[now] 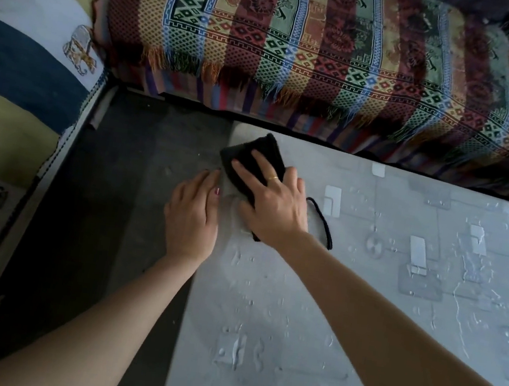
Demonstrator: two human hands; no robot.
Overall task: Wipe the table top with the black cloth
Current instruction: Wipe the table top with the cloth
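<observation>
I am pressing my right hand [272, 205], fingers spread flat, on the black cloth [252, 165] at the far left corner of the table top [293, 327]. My left hand [193, 217] is resting flat just beside it, on the table's left edge, holding nothing. The cloth is lying ahead of my right hand, its long axis running from me toward the patterned sofa [298, 43]. I judge the unwiped surface is stretching to the right and toward me.

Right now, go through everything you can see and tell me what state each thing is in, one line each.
black cloth: bunched, flat on the table, under the right hand
right hand: fingers straight, pressing the cloth
left hand: resting at the table's left edge
table top: covered with wrinkled clear plastic
black cord: loose, trailing from the cloth
</observation>
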